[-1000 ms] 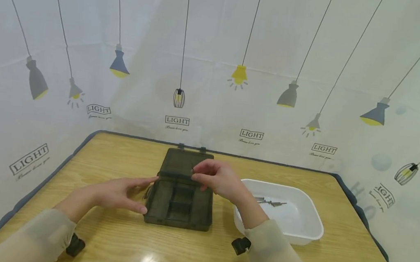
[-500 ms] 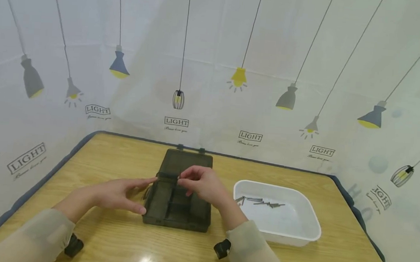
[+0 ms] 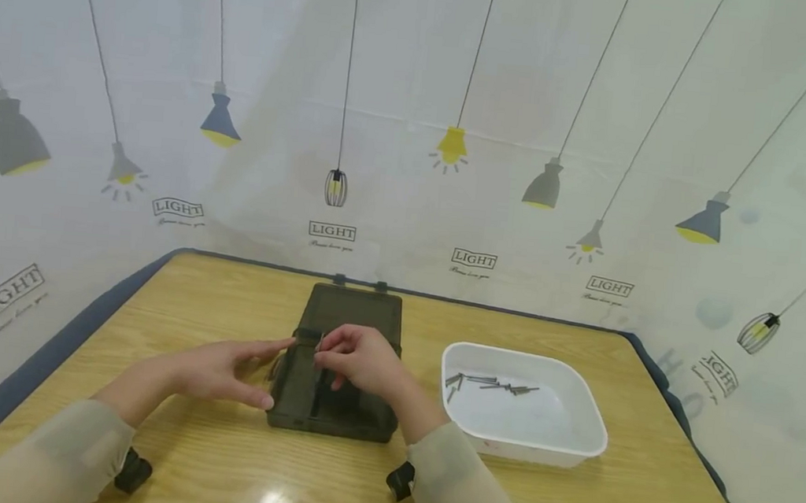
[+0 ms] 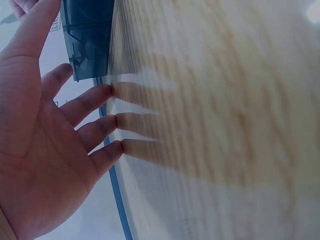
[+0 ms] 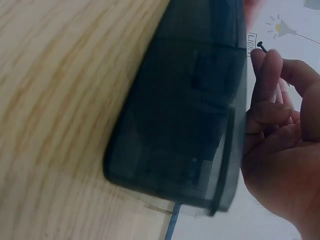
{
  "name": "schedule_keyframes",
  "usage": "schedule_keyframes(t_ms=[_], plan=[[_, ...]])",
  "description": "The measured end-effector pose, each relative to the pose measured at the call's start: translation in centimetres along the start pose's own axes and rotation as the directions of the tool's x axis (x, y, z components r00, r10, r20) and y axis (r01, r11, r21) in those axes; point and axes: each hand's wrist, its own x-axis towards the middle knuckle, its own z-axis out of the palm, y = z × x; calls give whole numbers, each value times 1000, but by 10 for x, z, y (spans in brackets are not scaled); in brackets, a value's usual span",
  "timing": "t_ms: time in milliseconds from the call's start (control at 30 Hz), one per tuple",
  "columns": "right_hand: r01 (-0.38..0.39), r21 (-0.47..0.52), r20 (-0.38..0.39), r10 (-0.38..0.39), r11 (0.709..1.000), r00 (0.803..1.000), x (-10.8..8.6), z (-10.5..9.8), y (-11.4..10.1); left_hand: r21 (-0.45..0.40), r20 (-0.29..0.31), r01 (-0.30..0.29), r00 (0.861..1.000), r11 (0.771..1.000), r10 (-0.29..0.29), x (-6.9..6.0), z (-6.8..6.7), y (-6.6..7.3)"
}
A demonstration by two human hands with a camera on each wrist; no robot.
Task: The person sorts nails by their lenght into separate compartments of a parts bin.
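A dark translucent plastic box [image 3: 300,385] lies with its lid [image 3: 356,311] folded back on the table. My left hand [image 3: 223,370], seen with spread fingers in the left wrist view, rests beside the box's left side. Its thumb [image 3: 259,400] and index finger reach the box's edge. Over the box, my right hand [image 3: 366,363] pinches a thin dark screw [image 5: 260,45] between thumb and index finger; its round head pokes out above the fingertips. Part of the box's inside is hidden under the right hand.
A white tray [image 3: 590,444] stands right of the box, with several loose metal screws [image 3: 485,380] at its left. The wooden table [image 3: 214,300] ends at a dark blue edge against a printed curtain [image 3: 413,126].
My right hand has moved left and lower over the box, carrying the screw from near the lid to above the left compartments. The left hand stays at the box's side.
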Motion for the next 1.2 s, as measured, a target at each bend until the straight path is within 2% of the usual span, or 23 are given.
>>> schedule_keyframes(t_ms=[233, 400, 667, 800, 933, 1033, 1200], plan=[[-43, -3, 2, 43, 999, 999, -3, 3, 0, 3, -6, -15, 1000, 1000, 15, 1, 1, 0], [-33, 1, 15, 33, 999, 999, -5, 2, -3, 20, -17, 4, 1000, 1000, -4, -5, -1, -1], [-3, -23, -2, 3, 1000, 1000, -17, -18, -15, 14, -16, 23, 1000, 1000, -23, -9, -3, -2], [0, -32, 12, 1, 999, 1000, -31, -40, -19, 19, -28, -5, 1000, 1000, 6, -8, -1, 0], [10, -70, 10, -9, 998, 1000, -52, -71, -17, 34, -39, -18, 999, 999, 20, -8, 2, 1], [11, -83, -25, -14, 996, 1000, -71, -99, -11, 32, -35, -17, 999, 999, 18, -8, 2, 1], [-47, -82, -100, 39, 995, 994, -99, -148, 12, 26, -13, -24, 1000, 999, 24, -3, 3, 0]])
